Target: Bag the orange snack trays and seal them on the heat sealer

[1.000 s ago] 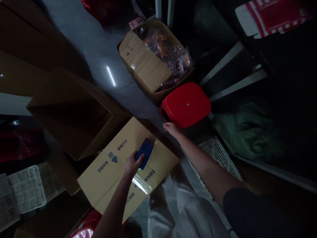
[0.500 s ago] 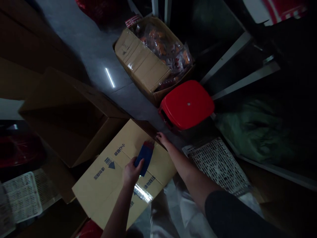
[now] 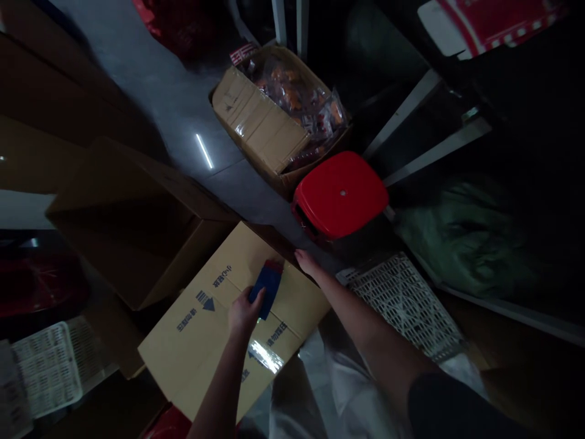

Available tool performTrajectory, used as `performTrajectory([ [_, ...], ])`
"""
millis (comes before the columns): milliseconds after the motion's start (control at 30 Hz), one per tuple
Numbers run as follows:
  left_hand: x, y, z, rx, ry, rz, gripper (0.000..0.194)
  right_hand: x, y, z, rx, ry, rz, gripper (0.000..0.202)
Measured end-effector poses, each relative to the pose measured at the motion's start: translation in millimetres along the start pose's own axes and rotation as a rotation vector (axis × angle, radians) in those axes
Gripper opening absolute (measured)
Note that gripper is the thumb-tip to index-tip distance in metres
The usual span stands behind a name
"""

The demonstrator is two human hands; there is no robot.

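A cardboard box [image 3: 183,353] with dark printed characters and arrows lies in front of me, a shiny strip of clear tape on its near side. My left hand [image 3: 244,310] is closed around a blue tool with a dark red end [image 3: 266,289], perhaps a tape dispenser, resting on or just above the box's upper face. At the far right edge of the box, my right hand [image 3: 307,262] has its fingers curled against the cardboard. Its fingertips are dim and partly hidden.
An open, dark cardboard box [image 3: 132,213] stands to the left. Beyond are a red plastic stool [image 3: 342,192] and a carton of plastic-wrapped items [image 3: 260,122]. A white plastic crate [image 3: 404,305] lies to the right, another white crate [image 3: 48,363] at lower left.
My right hand has shifted slightly right and down along the box edge. The left hand keeps its hold on the blue tool, nearly in place. The whole view has shifted a little.
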State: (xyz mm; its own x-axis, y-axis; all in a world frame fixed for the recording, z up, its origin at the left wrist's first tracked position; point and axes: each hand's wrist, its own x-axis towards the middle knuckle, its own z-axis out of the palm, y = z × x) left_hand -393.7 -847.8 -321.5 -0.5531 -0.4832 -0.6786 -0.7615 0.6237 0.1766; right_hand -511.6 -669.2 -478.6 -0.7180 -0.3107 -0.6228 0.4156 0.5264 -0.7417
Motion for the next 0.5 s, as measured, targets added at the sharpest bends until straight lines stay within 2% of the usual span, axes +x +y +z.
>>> performTrajectory([
  [67,1,2,-0.5,0.007,-0.003,0.009,0.053,-53,9,6,-0.074,0.141,-0.008,0.053],
  [100,1,2,-0.6,0.01,-0.002,0.015,0.053,-84,16,15,-0.117,0.204,-0.015,0.059],
  [133,2,3,-0.8,0.01,-0.001,0.021,0.054,-115,24,28,-0.264,0.26,-0.08,0.063],
  [200,3,5,-1.5,0.0,-0.008,0.026,0.055,-168,38,61,-0.533,0.249,-0.153,0.076],
  [233,4,6,-2.0,-0.009,-0.013,0.027,0.056,-186,44,78,-0.636,0.241,-0.156,0.081],
  [300,5,8,-3.3,-0.033,-0.026,0.03,0.058,-204,49,106,-0.767,0.226,-0.098,0.086],
  [367,7,7,-4.6,-0.084,-0.033,0.056,0.061,-202,48,120,-0.824,0.227,-0.027,0.084],
  [500,16,-8,-6.2,-0.215,-0.059,0.197,0.061,-184,50,118,-0.884,0.253,-0.05,0.079],
])
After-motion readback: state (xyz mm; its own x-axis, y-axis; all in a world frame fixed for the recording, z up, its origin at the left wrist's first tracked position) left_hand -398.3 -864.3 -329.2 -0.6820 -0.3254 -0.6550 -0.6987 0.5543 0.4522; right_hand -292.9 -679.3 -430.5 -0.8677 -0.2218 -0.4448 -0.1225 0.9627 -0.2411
